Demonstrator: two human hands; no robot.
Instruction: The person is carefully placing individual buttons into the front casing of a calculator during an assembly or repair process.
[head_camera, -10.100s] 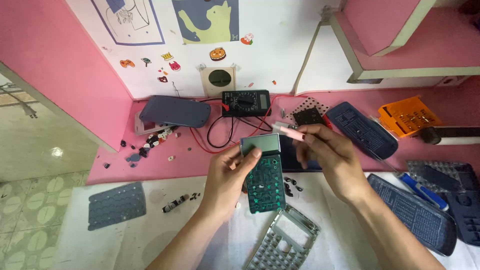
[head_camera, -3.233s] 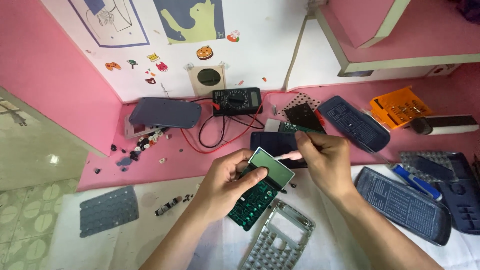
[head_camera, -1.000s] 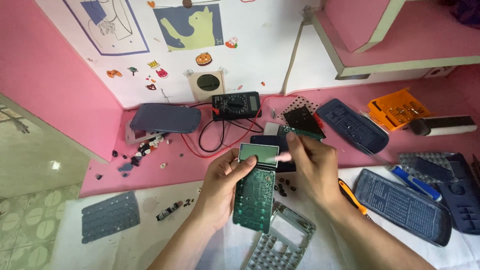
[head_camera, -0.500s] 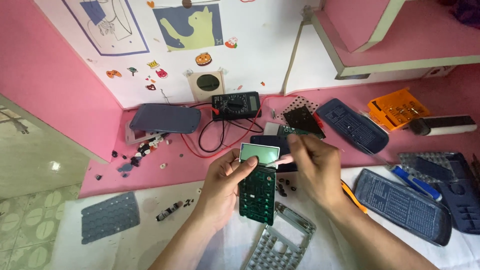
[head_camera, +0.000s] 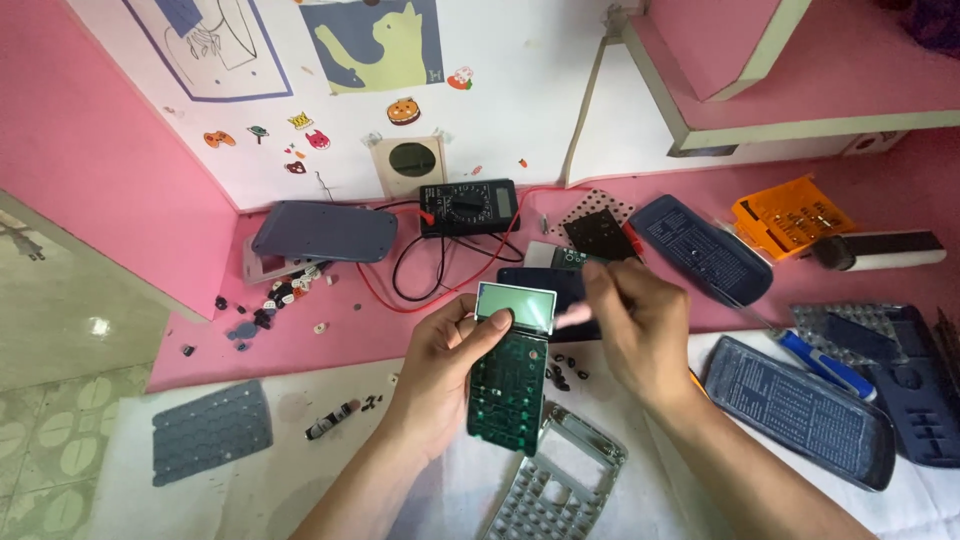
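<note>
My left hand (head_camera: 445, 372) grips a green calculator circuit board (head_camera: 508, 385) with its small display (head_camera: 515, 306) at the top, held upright over the white cloth. My right hand (head_camera: 635, 330) is closed on a thin pinkish tool (head_camera: 572, 315) whose tip is blurred right beside the display's right edge. A grey keypad frame (head_camera: 560, 485) lies flat just below the board.
A black multimeter (head_camera: 468, 206) with red and black leads sits at the back. Dark calculator shells (head_camera: 700, 247) (head_camera: 798, 410) lie right, a grey shell (head_camera: 322, 231) and loose keys (head_camera: 268, 300) left, a rubber keypad mat (head_camera: 211, 432) at front left, an orange bit box (head_camera: 790, 215) far right.
The board has stayed in my left hand, tilting slightly between frames. My right hand has kept working the pinkish tool near the display's right side.
</note>
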